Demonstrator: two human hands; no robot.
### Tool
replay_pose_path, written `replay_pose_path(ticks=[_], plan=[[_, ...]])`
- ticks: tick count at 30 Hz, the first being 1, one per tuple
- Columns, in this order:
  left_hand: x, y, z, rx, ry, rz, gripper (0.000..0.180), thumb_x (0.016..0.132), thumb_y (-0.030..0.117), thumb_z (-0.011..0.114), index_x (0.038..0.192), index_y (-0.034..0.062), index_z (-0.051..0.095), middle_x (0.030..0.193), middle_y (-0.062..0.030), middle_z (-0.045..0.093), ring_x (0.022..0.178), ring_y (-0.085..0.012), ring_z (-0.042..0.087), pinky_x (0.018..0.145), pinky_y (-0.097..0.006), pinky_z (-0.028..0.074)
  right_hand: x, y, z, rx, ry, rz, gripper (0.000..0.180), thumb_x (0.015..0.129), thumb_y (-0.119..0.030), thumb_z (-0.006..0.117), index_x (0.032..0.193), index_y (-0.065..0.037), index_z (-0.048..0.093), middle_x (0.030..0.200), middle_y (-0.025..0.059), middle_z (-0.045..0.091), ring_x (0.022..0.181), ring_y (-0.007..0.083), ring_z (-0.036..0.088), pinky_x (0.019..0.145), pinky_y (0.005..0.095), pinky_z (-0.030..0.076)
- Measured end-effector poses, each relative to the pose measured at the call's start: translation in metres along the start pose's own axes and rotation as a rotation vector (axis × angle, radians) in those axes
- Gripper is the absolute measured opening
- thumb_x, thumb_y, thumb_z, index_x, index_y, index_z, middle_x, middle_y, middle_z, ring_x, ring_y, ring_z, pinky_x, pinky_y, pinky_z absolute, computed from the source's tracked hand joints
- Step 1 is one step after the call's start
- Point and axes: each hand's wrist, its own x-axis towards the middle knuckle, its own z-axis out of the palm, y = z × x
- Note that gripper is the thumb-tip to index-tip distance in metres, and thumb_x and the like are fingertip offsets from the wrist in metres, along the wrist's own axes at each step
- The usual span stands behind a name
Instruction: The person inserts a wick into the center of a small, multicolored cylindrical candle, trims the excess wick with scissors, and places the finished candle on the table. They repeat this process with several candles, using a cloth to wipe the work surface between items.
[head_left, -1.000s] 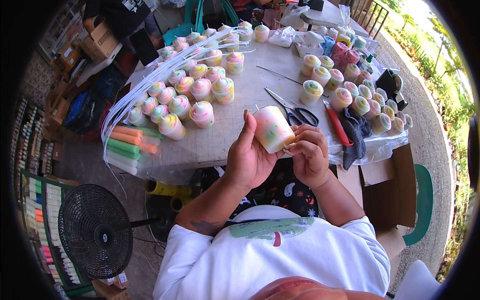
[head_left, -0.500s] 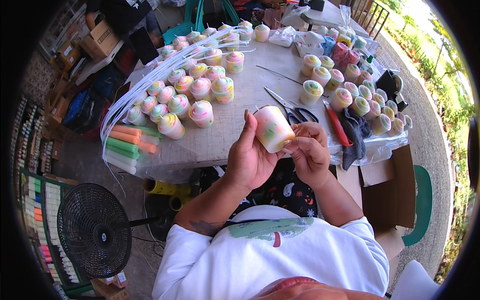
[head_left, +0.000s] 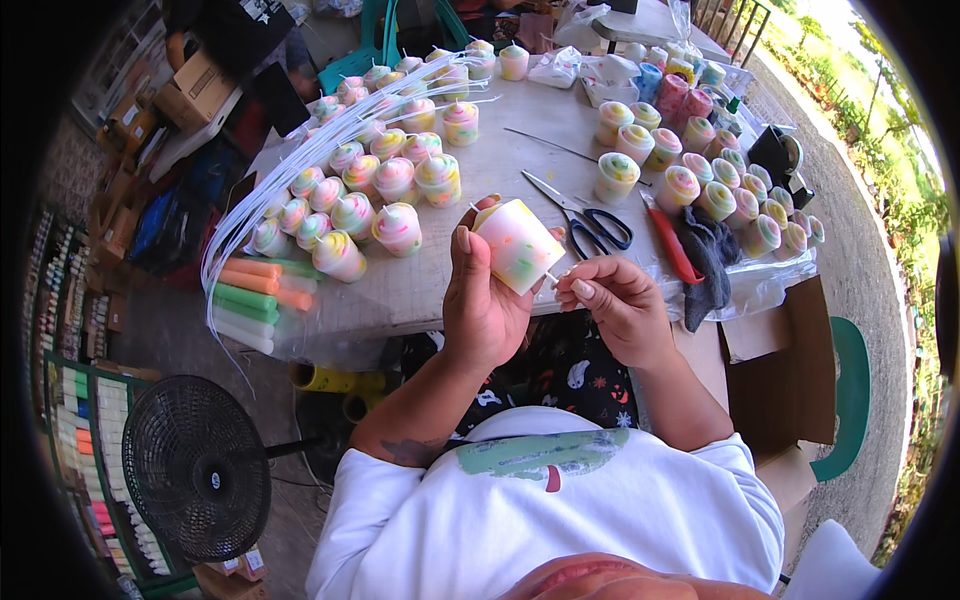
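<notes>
Head view: candle in left hand

A stubby candle, white and flecked with orange, green and pink, lies tilted in the left hand, above the near edge of the table. From its lower right end a thin white wick sticks out, its tip at the fingertips of the right hand.

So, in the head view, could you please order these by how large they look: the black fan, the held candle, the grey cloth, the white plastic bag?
1. Black fan
2. Held candle and grey cloth: too alike to rank surely
3. White plastic bag, though it lies farther from the camera
</notes>
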Motion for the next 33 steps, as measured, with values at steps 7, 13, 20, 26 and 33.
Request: replay_pose_path(ticks=[7,13,20,26,33], plan=[[-0.004,-0.004,-0.003,-0.002,-0.059,-0.004,0.042,0.102,0.039,0.035,0.134,0.0121,0.033,0.123,-0.0109,0.048,0.114,-0.03,0.055,0.091,-0.042,0.05,0.002,0.017,0.008,0.156,-0.05,-0.045,0.014,0.091,0.0,0.059,0.104,0.002,0.062,0.101,0.0091,0.066,0.096,0.0165,0.064,0.087,0.0307,0.054],[-0.006,-0.003,0.004,0.005,-0.039,0.011,0.043,0.103,0.037,0.035,0.138,0.014,0.03,0.127,-0.0119,0.047,0.114,-0.0314,0.055,0.09,-0.043,0.051,0.005,0.02,0.006,-0.091,-0.035,-0.245,0.008,0.09,0.003,0.06,0.098,0.002,0.061,0.099,0.0076,0.066,0.094,0.0146,0.063,0.087,0.0276,0.051],[-0.005,0.0,-0.002,-0.084,-0.133,-0.038,0.044,0.102,0.037,0.036,0.14,0.0163,0.028,0.13,-0.0116,0.047,0.115,-0.0315,0.055,0.089,-0.042,0.052,0.002,0.01,0.011,-0.062,-0.024,-0.133,0.007,0.091,0.0,0.06,0.097,0.002,0.061,0.094,0.009,0.066,0.088,0.0148,0.063,0.082,0.0282,0.052],[-0.005,-0.002,-0.004,-0.107,-0.154,-0.02,0.046,0.102,0.038,0.036,0.141,0.0145,0.027,0.128,-0.0119,0.047,0.115,-0.0315,0.055,0.088,-0.041,0.052,0.006,0.006,0.013,0.199,-0.048,0.029,0.01,0.09,-0.003,0.062,0.098,0.003,0.062,0.089,0.0112,0.067,0.08,0.017,0.064,0.075,0.0288,0.053],[-0.007,-0.005,0.0,0.007,-0.138,0.065,0.048,0.102,0.036,0.036,0.142,0.0114,0.024,0.128,-0.0112,0.046,0.117,-0.0332,0.053,0.095,-0.043,0.048,0.004,-0.001,0.009,0.26,-0.02,0.146,0.005,0.088,-0.002,0.065,0.091,-0.001,0.061,0.088,0.0102,0.067,0.076,0.0167,0.065,0.069,0.0286,0.053]])
